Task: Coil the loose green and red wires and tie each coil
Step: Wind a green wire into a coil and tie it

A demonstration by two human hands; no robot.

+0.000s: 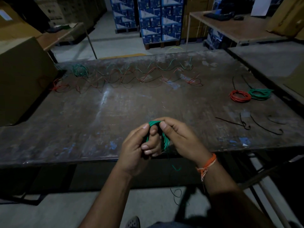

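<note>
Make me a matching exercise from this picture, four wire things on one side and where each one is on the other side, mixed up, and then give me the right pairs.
Things
1. green coil
2. red coil
3. black ties
4. loose red and green wires

Places
A. stretched in waves across the far part of the table
B. held in both hands, the left hand and the right hand, at the near table edge
C. lying singly on the near right of the table
D. on the right of the table, beside another green coil

Pairs: 1-B, 2-D, 3-C, 4-A
</note>
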